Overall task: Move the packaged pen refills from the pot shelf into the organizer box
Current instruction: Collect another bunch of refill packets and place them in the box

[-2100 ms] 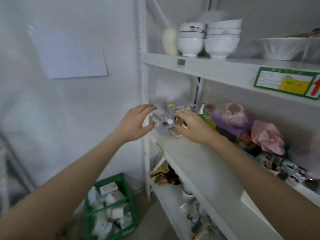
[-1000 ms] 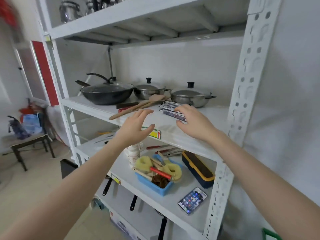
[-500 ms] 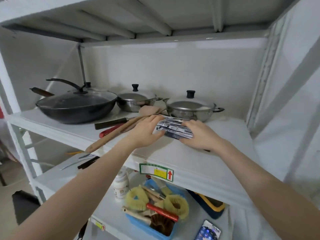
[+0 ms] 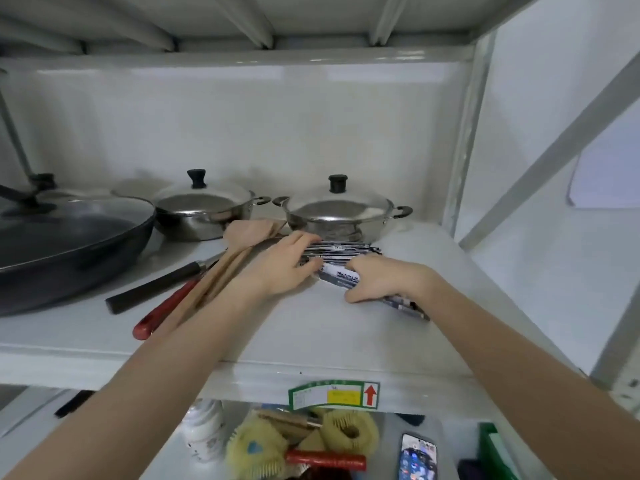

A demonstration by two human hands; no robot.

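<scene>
A pile of packaged pen refills, dark blue and white packets, lies on the white pot shelf in front of the right-hand steel pot. My left hand rests flat on the pile's left end, fingers spread over the packets. Curled around one packet near the pile's front, my right hand grips it, and the packet's far end sticks out below the wrist. The organizer box is not in view.
Two lidded steel pots and a dark wok stand behind and left. Wooden spatulas, a red-handled tool and a black-handled knife lie left of the pile. Below, a phone and scrub sponges.
My view has swung from another shelf unit to the pot shelf and closed in. Both hands have settled on the refill pile, and my right hand has closed around a packet.
</scene>
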